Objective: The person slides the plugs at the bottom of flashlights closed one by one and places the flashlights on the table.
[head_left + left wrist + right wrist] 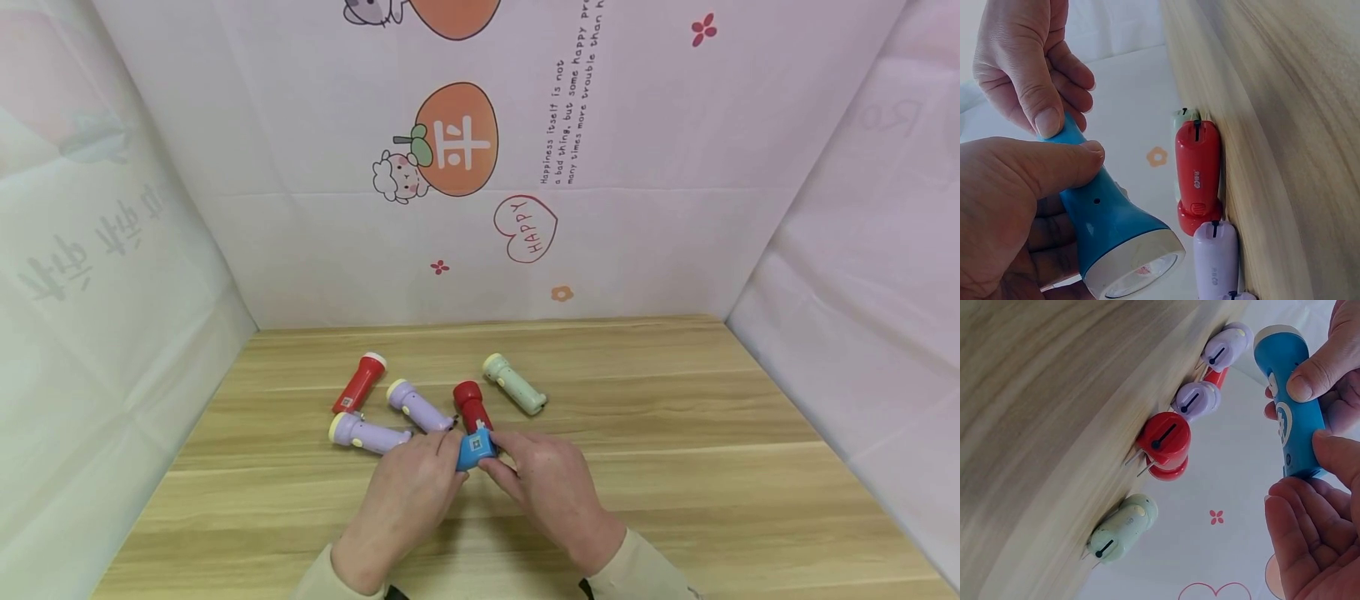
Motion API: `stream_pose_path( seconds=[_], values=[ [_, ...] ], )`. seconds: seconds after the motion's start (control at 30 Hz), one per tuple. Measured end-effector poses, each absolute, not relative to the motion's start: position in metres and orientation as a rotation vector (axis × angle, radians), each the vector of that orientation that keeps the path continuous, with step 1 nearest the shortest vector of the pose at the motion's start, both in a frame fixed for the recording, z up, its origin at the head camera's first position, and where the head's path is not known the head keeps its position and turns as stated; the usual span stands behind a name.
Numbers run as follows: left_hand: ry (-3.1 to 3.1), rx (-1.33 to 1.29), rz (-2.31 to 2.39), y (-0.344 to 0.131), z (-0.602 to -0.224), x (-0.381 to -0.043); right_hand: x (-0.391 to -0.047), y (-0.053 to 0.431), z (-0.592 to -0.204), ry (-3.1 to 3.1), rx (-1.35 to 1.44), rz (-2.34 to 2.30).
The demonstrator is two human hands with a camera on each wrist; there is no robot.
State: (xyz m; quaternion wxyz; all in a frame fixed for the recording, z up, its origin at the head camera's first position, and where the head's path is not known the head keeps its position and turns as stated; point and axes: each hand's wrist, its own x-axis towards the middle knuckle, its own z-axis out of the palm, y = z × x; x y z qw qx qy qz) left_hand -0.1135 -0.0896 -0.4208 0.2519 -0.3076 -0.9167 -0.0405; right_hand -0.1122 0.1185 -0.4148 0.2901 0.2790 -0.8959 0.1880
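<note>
My left hand (412, 483) grips a blue flashlight (1104, 209) around its body, with the thumb along the top. The flashlight has a white rim around its lens and a white print on its side. At its tail end, my right hand (555, 487) pinches it between thumb and fingers. In the head view only the tail with a square code label shows; the hands hide the rest. Just beyond the hands lies a red flashlight (470, 404). Two lilac flashlights (423, 410) lie near the left hand, one partly behind it.
Another red flashlight (360, 383) with a white rim lies at the back left. A pale green flashlight (517, 386) lies at the back right. The wooden table (675, 467) meets white printed cloth walls (637, 250) at its back and sides.
</note>
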Motion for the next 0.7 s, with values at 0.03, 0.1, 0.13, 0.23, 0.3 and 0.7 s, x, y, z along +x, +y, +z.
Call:
stream_pose_path(
  seconds=[0.03, 0.1, 0.13, 0.23, 0.3, 0.7],
  values=[
    [-2.49, -0.838, -0.112, -0.0897, -0.421, -0.1136, -0.1121, 0.1185, -0.4148, -2.388, 0.745, 0.503],
    [-2.489, -0.839, -0.117, -0.0898, -0.4211, -0.1135, -0.112, 0.1185, -0.4148, -2.387, 0.745, 0.508],
    [-2.488, -0.839, -0.119, -0.0898, -0.421, -0.1135, -0.112, 0.1185, -0.4148, -2.385, 0.746, 0.511],
    [-2.489, -0.839, -0.118, -0.0898, -0.4205, -0.1132, -0.1119, 0.1186, -0.4147, -2.378, 0.748, 0.515],
    [-2.49, -0.838, -0.118, -0.0897, -0.42, -0.1128, -0.1118, 0.1188, -0.4147, -2.374, 0.748, 0.516],
    [-2.468, -0.845, -0.128, -0.0895, -0.4202, -0.113, -0.1108, 0.1198, -0.4148, -2.349, 0.746, 0.529]
  ],
)
